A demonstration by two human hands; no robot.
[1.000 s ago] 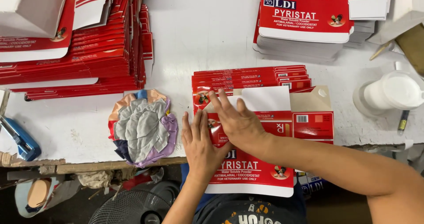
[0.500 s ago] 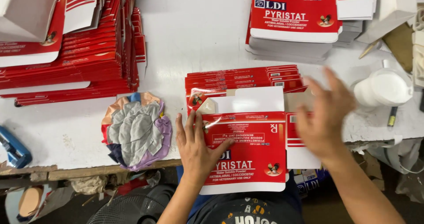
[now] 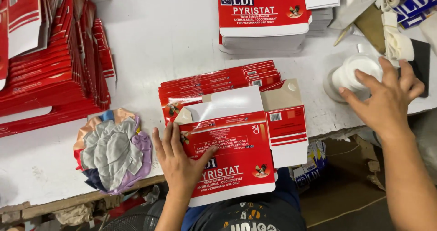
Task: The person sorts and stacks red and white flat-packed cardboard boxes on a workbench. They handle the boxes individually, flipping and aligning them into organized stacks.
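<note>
Left hand (image 3: 180, 160) lies flat, fingers spread, pinning the flat red-and-white carton blank (image 3: 236, 151) at the table's (image 3: 173, 44) near edge; grips nothing. Right hand (image 3: 384, 101) open, fingertips on a white plastic pot (image 3: 353, 74), not closed round it. Blank's long axis runs near-to-far w/ slight tilt, brown flap far-right. Glossy card. Bundle of crumpled cloth rags (image 3: 111, 149) just left.

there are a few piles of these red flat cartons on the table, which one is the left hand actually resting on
The left hand rests on the unfolded red and white carton at the table's near edge, lying atop the fanned stack. The tall stacks to the left and at the far side lie untouched.
</note>
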